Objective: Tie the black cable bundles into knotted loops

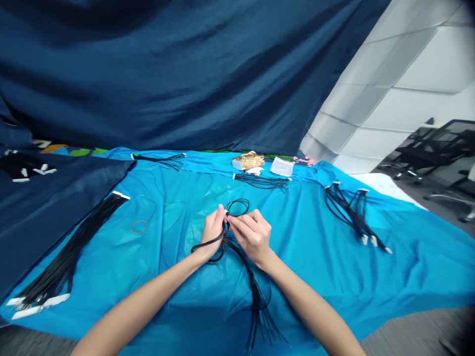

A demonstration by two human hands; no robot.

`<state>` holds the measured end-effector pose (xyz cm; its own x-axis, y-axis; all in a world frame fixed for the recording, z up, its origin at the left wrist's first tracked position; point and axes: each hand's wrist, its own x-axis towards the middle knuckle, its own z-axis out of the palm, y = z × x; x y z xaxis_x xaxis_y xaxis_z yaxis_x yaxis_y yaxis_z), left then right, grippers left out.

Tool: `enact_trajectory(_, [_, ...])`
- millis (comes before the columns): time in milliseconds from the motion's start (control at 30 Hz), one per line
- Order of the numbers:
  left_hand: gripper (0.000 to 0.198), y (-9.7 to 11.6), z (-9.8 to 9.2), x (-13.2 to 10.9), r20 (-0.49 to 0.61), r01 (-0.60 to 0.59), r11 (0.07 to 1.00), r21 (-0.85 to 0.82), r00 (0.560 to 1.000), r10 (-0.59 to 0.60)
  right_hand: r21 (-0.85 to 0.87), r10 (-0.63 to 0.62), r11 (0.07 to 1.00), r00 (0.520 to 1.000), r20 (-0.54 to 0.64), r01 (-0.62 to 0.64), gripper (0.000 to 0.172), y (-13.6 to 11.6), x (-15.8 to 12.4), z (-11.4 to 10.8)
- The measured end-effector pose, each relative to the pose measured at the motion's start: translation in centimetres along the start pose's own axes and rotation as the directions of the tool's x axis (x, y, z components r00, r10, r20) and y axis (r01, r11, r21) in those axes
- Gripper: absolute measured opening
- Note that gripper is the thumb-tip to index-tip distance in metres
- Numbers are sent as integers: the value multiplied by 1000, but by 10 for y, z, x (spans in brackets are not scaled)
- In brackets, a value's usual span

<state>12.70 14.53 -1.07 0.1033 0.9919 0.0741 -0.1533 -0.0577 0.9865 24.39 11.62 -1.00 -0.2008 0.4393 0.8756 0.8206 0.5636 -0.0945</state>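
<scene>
Both hands meet at the middle of the blue-covered table, around a bundle of thin black cables (254,291). My left hand (214,230) is closed on the cables, and a small white piece shows at its thumb tip. My right hand (252,235) pinches at the same spot with thumb and fingers. A cable loop (239,202) rises beyond the fingertips, and another hangs round the left wrist. From below the hands the loose cable ends trail toward me and fan out. What exactly lies between the fingertips is hidden.
A long cable bundle with white ends (79,237) lies at left, near a brown rubber band (139,227). Further bundles lie at the back left (159,160), back middle (261,181) and right (349,212). Behind stand a gold packet (249,160) and a dark blue curtain (178,74).
</scene>
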Motion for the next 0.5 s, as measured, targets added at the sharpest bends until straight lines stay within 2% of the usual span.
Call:
enact_trajectory(300, [50, 4, 4, -1, 21, 126, 986, -112, 992, -124, 19, -23, 1000, 1000, -8, 23, 11, 3, 1, 3])
enact_trajectory(500, [52, 6, 3, -1, 22, 121, 987, -103, 993, -119, -16, -6, 1000, 1000, -11, 6, 12, 1, 3, 3])
